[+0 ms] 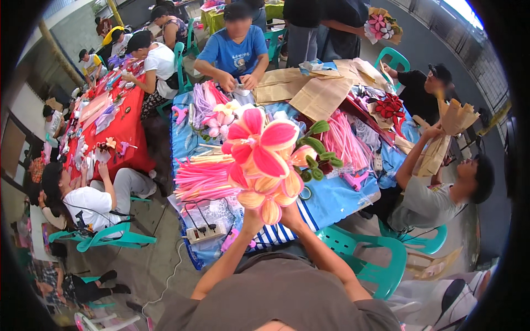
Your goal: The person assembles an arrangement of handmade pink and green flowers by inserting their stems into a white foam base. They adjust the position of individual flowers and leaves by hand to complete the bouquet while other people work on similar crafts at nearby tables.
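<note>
A bouquet of fuzzy pipe-cleaner flowers [266,160] is held up in front of me, over the near part of the table. Its large blooms are pink, peach and orange, with green fuzzy leaves [317,146] on the right side. My left hand [252,219] and my right hand [290,215] come together beneath the blooms, closed around the lower part of the bouquet. The flowers cover most of my fingers and the stems. Just left of the bouquet, a pile of pink pipe cleaners [204,177] lies on the table.
The table has a blue cover [337,201]. On it are a power strip [205,233], pink glue guns [231,240], brown paper sheets [320,96] and more pink pipe cleaners [345,140]. A green chair [381,259] stands at right. Across sits a person in blue [237,52]; others work nearby.
</note>
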Available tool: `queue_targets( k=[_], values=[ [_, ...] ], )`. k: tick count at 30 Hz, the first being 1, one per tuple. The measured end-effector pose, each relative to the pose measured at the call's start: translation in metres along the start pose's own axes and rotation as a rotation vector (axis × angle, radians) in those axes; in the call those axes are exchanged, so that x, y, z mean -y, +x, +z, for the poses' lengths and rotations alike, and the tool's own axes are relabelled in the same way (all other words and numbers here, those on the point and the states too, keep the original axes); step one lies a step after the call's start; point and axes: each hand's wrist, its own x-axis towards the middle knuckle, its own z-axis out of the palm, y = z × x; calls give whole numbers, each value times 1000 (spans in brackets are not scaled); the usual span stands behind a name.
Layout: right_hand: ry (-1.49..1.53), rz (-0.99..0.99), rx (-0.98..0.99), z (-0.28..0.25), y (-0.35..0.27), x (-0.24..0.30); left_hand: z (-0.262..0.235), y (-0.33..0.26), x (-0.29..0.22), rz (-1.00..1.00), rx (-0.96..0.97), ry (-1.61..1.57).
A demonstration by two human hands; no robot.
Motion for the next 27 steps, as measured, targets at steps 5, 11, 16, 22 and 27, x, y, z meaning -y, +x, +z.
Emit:
queue_targets(
  k=[5,11,16,22,27],
  values=[
    [32,-20,35,3,12,2,-1,11,2,76,-118,-37],
    [-30,-36,4,-17,19,-7,-7,8,7,82,-164,-57],
    [-44,40,-117,-85,33,19,-14,-1,34,4,-191,-18],
    [238,105,-146,-126,73,124,-12,-1,24,31,-155,33],
    [27,159,67,-126,90,157,2,1,28,141,-212,-150]
  ],
)
